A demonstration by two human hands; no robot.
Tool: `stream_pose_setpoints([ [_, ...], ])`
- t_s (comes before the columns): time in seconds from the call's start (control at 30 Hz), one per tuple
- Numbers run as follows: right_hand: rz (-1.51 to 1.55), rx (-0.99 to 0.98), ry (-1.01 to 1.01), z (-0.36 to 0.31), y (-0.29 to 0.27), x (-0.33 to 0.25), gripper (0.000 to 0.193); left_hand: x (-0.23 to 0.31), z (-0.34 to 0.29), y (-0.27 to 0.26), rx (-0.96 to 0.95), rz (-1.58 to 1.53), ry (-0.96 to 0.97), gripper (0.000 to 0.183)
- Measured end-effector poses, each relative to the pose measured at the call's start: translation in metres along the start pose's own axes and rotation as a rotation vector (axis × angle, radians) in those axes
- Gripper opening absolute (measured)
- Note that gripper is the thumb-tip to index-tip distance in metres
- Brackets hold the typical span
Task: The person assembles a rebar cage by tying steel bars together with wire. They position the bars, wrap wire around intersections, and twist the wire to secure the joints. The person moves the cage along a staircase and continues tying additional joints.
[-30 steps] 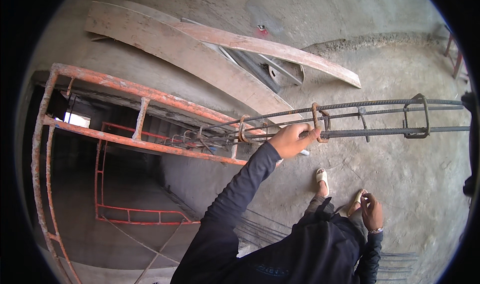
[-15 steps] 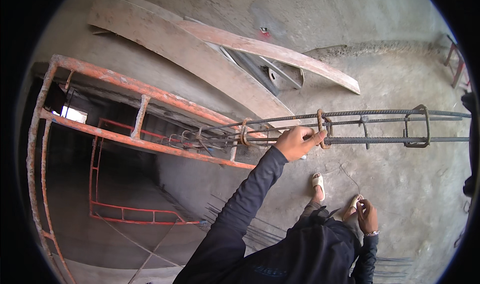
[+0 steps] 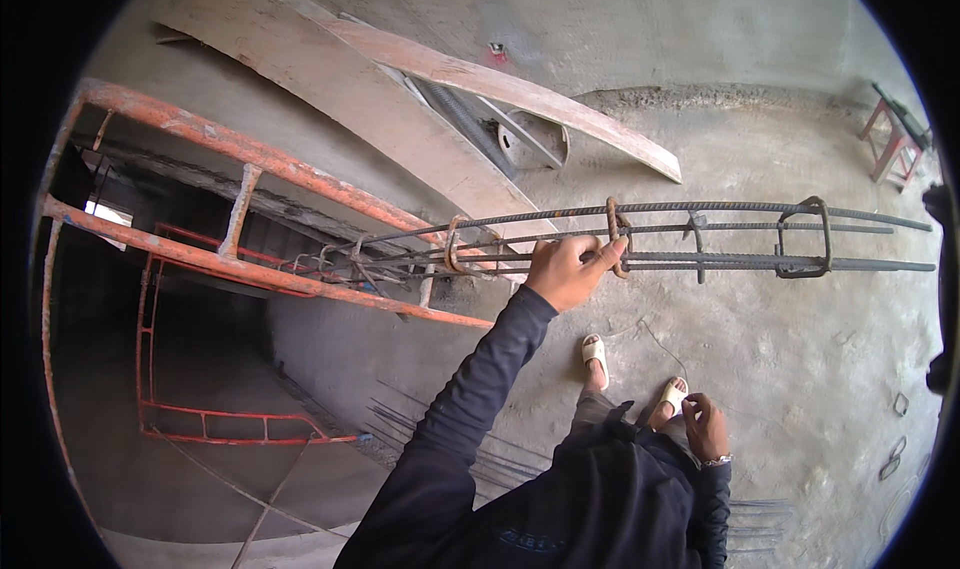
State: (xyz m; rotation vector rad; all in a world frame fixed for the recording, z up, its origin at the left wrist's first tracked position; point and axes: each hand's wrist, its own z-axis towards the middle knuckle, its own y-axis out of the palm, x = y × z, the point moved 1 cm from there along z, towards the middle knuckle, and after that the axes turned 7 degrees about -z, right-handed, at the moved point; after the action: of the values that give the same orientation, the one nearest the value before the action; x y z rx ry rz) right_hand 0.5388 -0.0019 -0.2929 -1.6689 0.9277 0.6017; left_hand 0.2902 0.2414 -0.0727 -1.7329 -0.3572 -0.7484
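A long rebar cage [image 3: 740,262] of ribbed bars runs across in front of me, with square stirrups spaced along it. My left hand [image 3: 570,271] pinches a rusty stirrup [image 3: 612,214] around the bars, thumb and fingers closed at its lower side. Farther right along the bars is another stirrup [image 3: 826,237], a dark one. My right hand [image 3: 707,429] hangs low in front of my body with its fingers curled; what they hold, if anything, cannot be made out. A thin wire [image 3: 660,341] shows between that hand and the floor by my feet.
Orange scaffold frames [image 3: 330,184] stand at the left, the cage's far end lying over one. Long boards [image 3: 400,119] lean behind. A small red stool [image 3: 890,144] is at the far right. Loose stirrups [image 3: 892,459] and thin bars [image 3: 755,529] lie on the concrete floor.
The whole scene has shifted left in view, bringing the cage's right end and the stool further in. My left hand stays on the same stirrup; my right hand stays low and curled.
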Motion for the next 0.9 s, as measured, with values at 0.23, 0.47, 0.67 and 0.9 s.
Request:
stream_pose_setpoints([
  [0.23, -0.056, 0.022, 0.052, -0.014, -0.006, -0.002, 0.025, -0.002, -0.005, 0.014, 0.183, 0.009, 0.081, 0.059],
  [0.47, -0.089, 0.084, 0.135, -0.024, -0.03, 0.003, 0.026, -0.001, -0.066, 0.094, 0.922, -0.232, 0.473, 0.043],
  [0.67, -0.101, 0.1, 0.143, -0.019, -0.042, 0.004, 0.027, -0.066, -0.134, 0.183, 0.566, -0.406, 0.126, 0.041],
  [0.9, -0.1, 0.001, 0.038, -0.001, -0.026, -0.011, 0.025, -0.159, -0.197, 0.196, -0.715, 0.234, -0.531, 0.064],
])
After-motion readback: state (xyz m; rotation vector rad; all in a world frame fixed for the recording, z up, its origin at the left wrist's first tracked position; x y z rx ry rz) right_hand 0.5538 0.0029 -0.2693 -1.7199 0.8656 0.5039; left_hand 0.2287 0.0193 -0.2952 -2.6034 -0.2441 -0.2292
